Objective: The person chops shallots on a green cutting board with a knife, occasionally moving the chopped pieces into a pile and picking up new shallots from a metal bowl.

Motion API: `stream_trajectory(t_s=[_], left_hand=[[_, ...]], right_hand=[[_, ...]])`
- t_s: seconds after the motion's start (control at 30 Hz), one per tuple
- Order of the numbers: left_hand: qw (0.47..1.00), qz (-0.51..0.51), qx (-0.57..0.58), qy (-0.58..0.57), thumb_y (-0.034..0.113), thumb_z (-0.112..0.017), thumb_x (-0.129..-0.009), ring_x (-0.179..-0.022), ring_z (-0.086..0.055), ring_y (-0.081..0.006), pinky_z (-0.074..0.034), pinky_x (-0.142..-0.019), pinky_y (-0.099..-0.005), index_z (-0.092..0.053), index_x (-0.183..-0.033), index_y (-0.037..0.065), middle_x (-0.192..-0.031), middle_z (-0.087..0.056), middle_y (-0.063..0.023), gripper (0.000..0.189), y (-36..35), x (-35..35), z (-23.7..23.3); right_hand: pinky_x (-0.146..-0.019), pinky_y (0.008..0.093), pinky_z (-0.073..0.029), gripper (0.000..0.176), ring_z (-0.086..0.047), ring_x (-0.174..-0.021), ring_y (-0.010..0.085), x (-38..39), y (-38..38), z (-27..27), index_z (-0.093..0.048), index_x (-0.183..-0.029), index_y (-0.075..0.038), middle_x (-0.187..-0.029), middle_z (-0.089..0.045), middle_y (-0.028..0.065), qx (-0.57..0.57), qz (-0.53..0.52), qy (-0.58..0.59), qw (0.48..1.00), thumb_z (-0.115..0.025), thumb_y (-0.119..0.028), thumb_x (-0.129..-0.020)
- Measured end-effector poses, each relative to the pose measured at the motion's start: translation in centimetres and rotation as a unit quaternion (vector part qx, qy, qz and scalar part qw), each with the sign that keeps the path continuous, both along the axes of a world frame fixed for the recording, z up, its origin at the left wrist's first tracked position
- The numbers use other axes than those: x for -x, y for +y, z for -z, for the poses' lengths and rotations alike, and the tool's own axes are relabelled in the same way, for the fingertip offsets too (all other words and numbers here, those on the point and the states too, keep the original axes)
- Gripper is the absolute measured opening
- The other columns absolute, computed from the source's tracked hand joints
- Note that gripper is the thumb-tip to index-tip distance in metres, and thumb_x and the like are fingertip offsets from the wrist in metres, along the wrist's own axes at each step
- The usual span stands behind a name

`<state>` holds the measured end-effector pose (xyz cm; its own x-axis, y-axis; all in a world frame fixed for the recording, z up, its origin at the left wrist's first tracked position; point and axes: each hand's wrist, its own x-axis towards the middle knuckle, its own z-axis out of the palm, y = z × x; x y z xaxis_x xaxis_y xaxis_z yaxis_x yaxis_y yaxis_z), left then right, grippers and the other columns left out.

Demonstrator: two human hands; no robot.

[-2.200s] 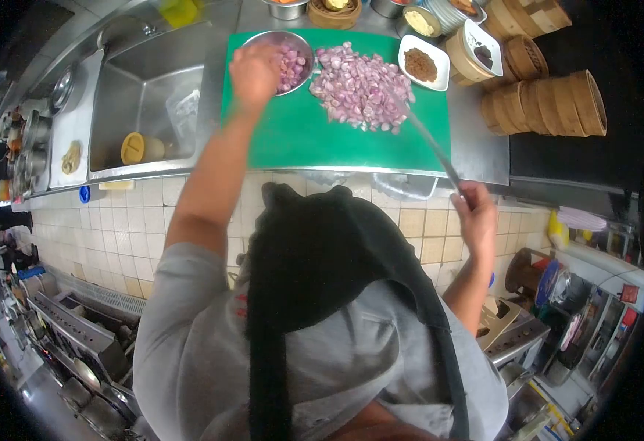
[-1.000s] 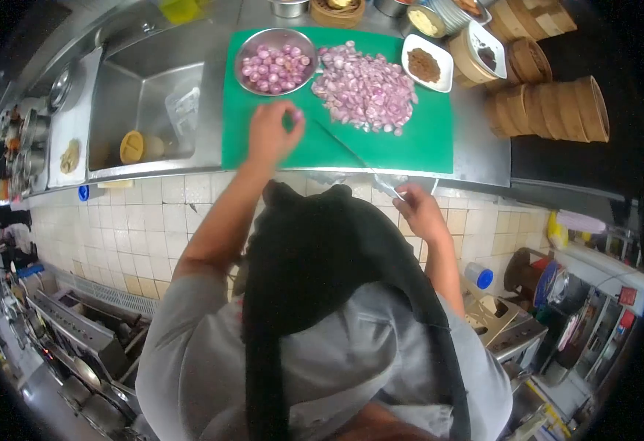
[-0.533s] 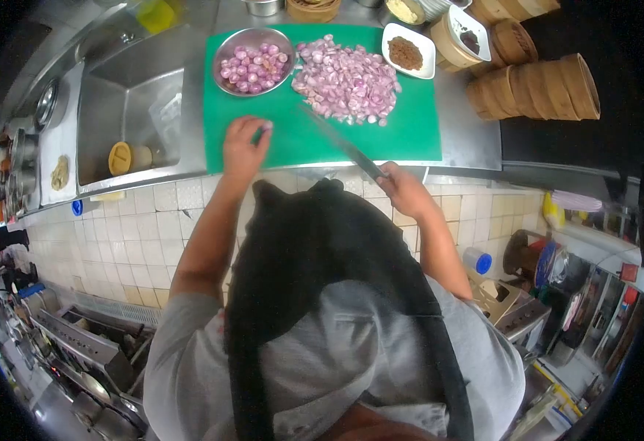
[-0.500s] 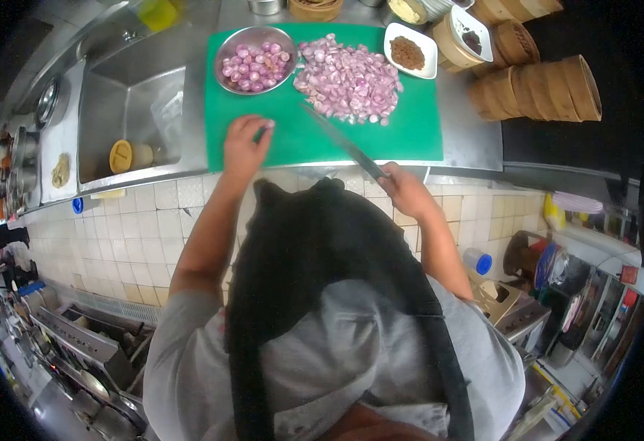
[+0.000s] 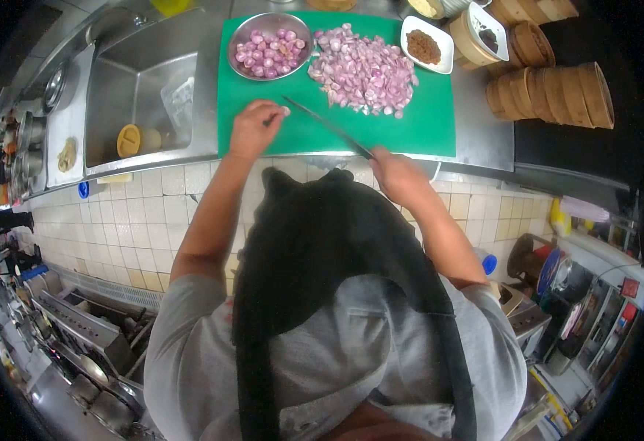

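My right hand (image 5: 399, 176) is closed round the handle of a long knife (image 5: 331, 128) at the board's front edge. The blade slants up and left, its tip close to my left hand (image 5: 256, 127). Pinched in the left fingers is a small pale shallot (image 5: 285, 112), partly hidden by them. Both hands are over or beside the green cutting board (image 5: 425, 136). Behind the left hand stands a metal bowl (image 5: 234, 59) of whole peeled purple shallots (image 5: 267, 55). To its right lies a wide heap of sliced shallots (image 5: 366, 72).
A white dish (image 5: 443, 65) of brown crumbly food sits on the board's right corner. Bamboo steamers (image 5: 550, 95) are stacked farther right. On the left is a metal sink (image 5: 142, 88) with a yellow-lidded container (image 5: 129, 140) inside.
The knife has turned flatter, and its tip is nearer the shallot in my left hand. My right hand has moved slightly left relative to the board. The whole view has shifted a little.
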<state>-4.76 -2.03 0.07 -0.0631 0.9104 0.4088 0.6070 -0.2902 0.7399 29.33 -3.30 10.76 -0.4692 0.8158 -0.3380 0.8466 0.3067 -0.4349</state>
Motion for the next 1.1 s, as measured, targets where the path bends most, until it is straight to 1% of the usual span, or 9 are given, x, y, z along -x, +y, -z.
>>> stream_trajectory(t_s=[0.13, 0.23, 0.43, 0.53, 0.63, 0.73, 0.83, 1.03, 1.1], left_hand=[[1.0, -0.005, 0.0, -0.001, 0.003, -0.081, -0.086, -0.076, -0.076, -0.0198, -0.063, -0.068, -0.0311, -0.079, -0.094, 0.004, -0.103, -0.077, -0.0104, 0.009, -0.2, 0.2, 0.0], [1.0, -0.021, 0.006, 0.014, 0.004, -0.081, -0.087, -0.077, -0.076, -0.019, -0.063, -0.067, -0.0303, -0.079, -0.095, 0.004, -0.103, -0.077, -0.0109, 0.009, -0.3, 0.0, -0.1], [1.0, -0.012, 0.002, 0.002, 0.003, -0.08, -0.089, -0.081, -0.076, -0.0185, -0.064, -0.067, -0.0295, -0.079, -0.096, 0.004, -0.104, -0.077, -0.0114, 0.008, -0.2, 0.0, 0.2], [1.0, -0.007, 0.003, -0.008, 0.002, -0.08, -0.088, -0.081, -0.076, -0.0184, -0.064, -0.068, -0.0299, -0.079, -0.095, 0.003, -0.104, -0.077, -0.0108, 0.007, -0.2, 0.0, 0.2], [1.0, -0.007, 0.012, -0.008, 0.001, -0.079, -0.088, -0.082, -0.076, -0.0181, -0.065, -0.068, -0.0301, -0.079, -0.095, 0.003, -0.104, -0.077, -0.0104, 0.007, -0.5, 0.0, 0.3], [1.0, -0.014, 0.009, -0.009, 0.001, -0.079, -0.088, -0.082, -0.076, -0.018, -0.065, -0.068, -0.0301, -0.079, -0.095, 0.003, -0.104, -0.077, -0.0104, 0.008, -0.4, -0.1, 0.3], [1.0, -0.01, -0.001, -0.012, 0.0, -0.079, -0.088, -0.082, -0.076, -0.018, -0.065, -0.069, -0.03, -0.079, -0.095, 0.003, -0.104, -0.077, -0.0103, 0.008, -0.3, -0.2, 0.3], [1.0, -0.018, -0.005, -0.008, 0.0, -0.08, -0.087, -0.083, -0.076, -0.0186, -0.065, -0.07, -0.0298, -0.08, -0.096, 0.004, -0.104, -0.077, -0.0106, 0.01, -0.3, -0.3, 0.7], [1.0, -0.019, -0.006, -0.01, -0.001, -0.079, -0.087, -0.084, -0.077, -0.0189, -0.066, -0.071, -0.0301, -0.08, -0.096, 0.004, -0.105, -0.077, -0.0107, 0.011, -0.4, -0.3, 0.6]], right_hand=[[-0.084, 0.0584, -0.052, 0.023, -0.068, -0.099, 0.0486, 1.1, 0.9, -1.6, -0.058, -0.123, -0.003, -0.104, -0.071, 0.028, -0.029, -0.063, -0.01, 0.998, -0.053, -0.019, -0.106], [-0.079, 0.0575, -0.055, 0.023, -0.072, -0.093, 0.0457, 1.4, 1.0, -2.2, -0.059, -0.12, -0.004, -0.097, -0.074, 0.027, -0.06, -0.095, -0.037, 0.993, -0.05, -0.011, -0.101], [-0.076, 0.057, -0.056, 0.025, -0.073, -0.088, 0.0458, 2.9, 1.5, 3.2, -0.057, -0.122, -0.003, -0.093, -0.074, 0.0258, -0.062, -0.087, -0.023, 0.994, -0.047, -0.009, -0.1], [-0.077, 0.0576, -0.056, 0.025, -0.073, -0.088, 0.0459, 3.3, 1.7, 2.9, -0.057, -0.122, -0.005, -0.092, -0.073, 0.0258, -0.078, -0.102, -0.035, 0.991, -0.045, -0.01, -0.1], [-0.077, 0.0576, -0.056, 0.025, -0.073, -0.087, 0.0457, 3.2, 1.5, 0.2, -0.056, -0.123, -0.005, -0.092, -0.073, 0.0252, -0.075, -0.106, -0.03, 0.991, -0.044, -0.01, -0.101], [-0.077, 0.0574, -0.056, 0.025, -0.073, -0.086, 0.0449, 2.9, 1.1, 1.2, -0.056, -0.121, -0.004, -0.091, -0.073, 0.025, -0.079, -0.098, -0.021, 0.992, -0.045, -0.01, -0.1], [-0.077, 0.0573, -0.056, 0.022, -0.073, -0.086, 0.0445, 3.7, 1.4, 3.9, -0.056, -0.119, -0.004, -0.091, -0.073, 0.0251, -0.072, -0.091, -0.017, 0.993, -0.045, -0.01, -0.1], [-0.078, 0.0572, -0.056, 0.02, -0.073, -0.087, 0.0452, 3.5, 1.1, 2.1, -0.054, -0.117, -0.004, -0.091, -0.073, 0.0257, -0.085, -0.098, 0.009, 0.991, -0.043, -0.011, -0.102], [-0.078, 0.057, -0.056, 0.02, -0.073, -0.088, 0.0456, 4.0, 1.3, 3.9, -0.054, -0.117, -0.003, -0.093, -0.073, 0.0262, -0.072, -0.092, 0.004, 0.993, -0.043, -0.011, -0.102]])
